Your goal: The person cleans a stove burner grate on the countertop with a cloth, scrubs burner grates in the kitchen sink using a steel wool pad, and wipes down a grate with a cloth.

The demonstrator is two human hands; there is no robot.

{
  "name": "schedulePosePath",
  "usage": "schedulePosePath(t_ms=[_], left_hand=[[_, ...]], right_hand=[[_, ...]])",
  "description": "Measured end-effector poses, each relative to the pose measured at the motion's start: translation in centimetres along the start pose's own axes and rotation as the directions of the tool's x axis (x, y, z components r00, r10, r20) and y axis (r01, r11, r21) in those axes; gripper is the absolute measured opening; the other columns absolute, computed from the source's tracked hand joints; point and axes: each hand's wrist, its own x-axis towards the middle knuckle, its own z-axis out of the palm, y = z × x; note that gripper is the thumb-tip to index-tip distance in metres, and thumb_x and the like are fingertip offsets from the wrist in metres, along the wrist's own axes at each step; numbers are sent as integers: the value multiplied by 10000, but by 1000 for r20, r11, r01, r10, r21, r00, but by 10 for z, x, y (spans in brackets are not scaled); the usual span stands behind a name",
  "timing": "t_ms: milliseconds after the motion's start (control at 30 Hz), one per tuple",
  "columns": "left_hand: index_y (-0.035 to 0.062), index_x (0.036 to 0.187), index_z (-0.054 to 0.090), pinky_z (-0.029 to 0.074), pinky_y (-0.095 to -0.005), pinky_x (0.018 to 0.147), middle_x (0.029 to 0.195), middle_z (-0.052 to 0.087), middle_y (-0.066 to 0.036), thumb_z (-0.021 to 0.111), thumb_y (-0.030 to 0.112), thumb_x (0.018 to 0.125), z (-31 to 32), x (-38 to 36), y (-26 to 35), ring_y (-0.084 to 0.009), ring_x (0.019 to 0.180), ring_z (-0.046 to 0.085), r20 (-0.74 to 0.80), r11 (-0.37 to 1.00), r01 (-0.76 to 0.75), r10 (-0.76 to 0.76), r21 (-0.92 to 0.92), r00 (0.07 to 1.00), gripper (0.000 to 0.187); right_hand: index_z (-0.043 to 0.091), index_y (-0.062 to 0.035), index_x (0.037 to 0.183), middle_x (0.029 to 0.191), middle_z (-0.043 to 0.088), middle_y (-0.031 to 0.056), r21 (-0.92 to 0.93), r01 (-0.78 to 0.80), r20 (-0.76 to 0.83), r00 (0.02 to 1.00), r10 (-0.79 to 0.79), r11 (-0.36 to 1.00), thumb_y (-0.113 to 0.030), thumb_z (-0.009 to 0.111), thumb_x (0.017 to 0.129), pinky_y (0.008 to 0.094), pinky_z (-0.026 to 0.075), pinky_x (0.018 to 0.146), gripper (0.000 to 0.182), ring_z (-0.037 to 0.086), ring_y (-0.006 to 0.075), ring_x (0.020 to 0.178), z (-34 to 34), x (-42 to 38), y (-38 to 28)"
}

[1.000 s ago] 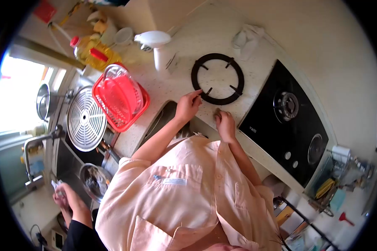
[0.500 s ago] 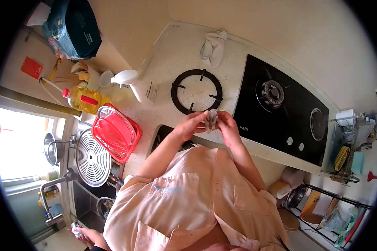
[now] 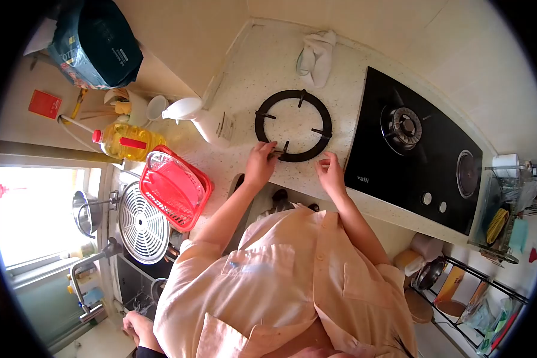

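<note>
A black pan-support ring [image 3: 326,113] with short prongs lies on the speckled countertop [image 3: 235,89]. My left hand [image 3: 260,164] is at the ring's lower left edge, its fingers pinched together around a small dark grey piece too small to name. On the ring's lower right side, my right hand [image 3: 330,174] hovers near the counter's front edge with thumb and fingers a little apart and nothing visible between them. A black gas hob [image 3: 379,161] is to the right of that hand.
Left of my hands are a red basket [image 3: 176,191], a white spray bottle [image 3: 212,126] and an oil bottle [image 3: 122,142]. A white cloth [image 3: 316,58] lies at the back. Another person's hand [image 3: 138,328] shows at the lower left, near the sink.
My hands have moved apart; they were together on a crumpled grey piece. The left one is now at the ring. The view has shifted, and the other person's hand no longer shows a white item.
</note>
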Motion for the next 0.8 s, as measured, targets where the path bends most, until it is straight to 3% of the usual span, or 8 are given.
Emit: schedulePosePath(t_ms=[67,200,267,367,433,600,767,800], left_hand=[[1,963,614,466,-395,747,903,554,-160,605,5,749,8,9,-11,-342,835,554,21,992,-53,51,119,998,214],[1,850,578,444,-422,710,866,539,-160,580,46,764,19,54,-70,-349,819,529,11,931,-219,226,292,974,97],[0,810,578,453,-411,682,865,541,-154,563,65,786,16,90,-95,-341,799,534,-157,944,-58,114,324,981,71],[3,828,596,458,-401,672,886,547,-152,572,58,782,-1,81,-58,-333,797,547,-187,933,-23,97,360,978,75],[15,879,616,465,-390,667,886,543,-151,583,44,771,14,45,-59,-326,801,558,-157,977,23,11,214,987,117],[24,919,628,471,-382,664,879,530,-142,593,4,738,18,2,-34,-313,802,560,-16,979,-126,131,161,991,185],[-13,844,615,477,-390,678,870,542,-140,581,28,766,15,53,-55,-315,774,554,-227,905,-103,211,412,951,94],[-8,844,615,477,-387,676,867,542,-144,580,30,767,13,55,-48,-316,768,554,-228,938,-34,119,346,966,92]], right_hand=[[432,6,1114,837,612,107,92,-215,28,977,213,972,-142,678,787,257,485,520,435,633,177,614,8,14,-2],[402,-19,1058,842,607,113,197,-372,153,926,346,907,-128,683,794,273,498,531,400,633,143,622,8,29,-11],[402,-26,1016,838,603,108,286,-469,191,883,430,836,-110,687,786,266,498,528,375,634,143,631,7,36,-14],[397,-36,1000,835,600,106,394,-451,212,892,398,801,-72,674,788,265,501,530,350,638,162,636,13,39,-2],[382,-17,991,810,583,114,464,-439,168,896,410,770,-14,672,768,264,500,481,365,634,179,596,16,38,-4],[390,-24,996,829,593,114,493,-404,160,913,376,771,-17,655,789,270,509,533,337,644,188,650,20,36,4],[418,-12,1027,828,607,112,472,-309,74,947,313,826,-61,658,804,266,503,524,332,643,175,645,31,34,17],[428,-6,1035,818,610,114,418,-315,102,948,301,852,-87,655,811,269,497,510,330,638,173,625,27,30,15]])
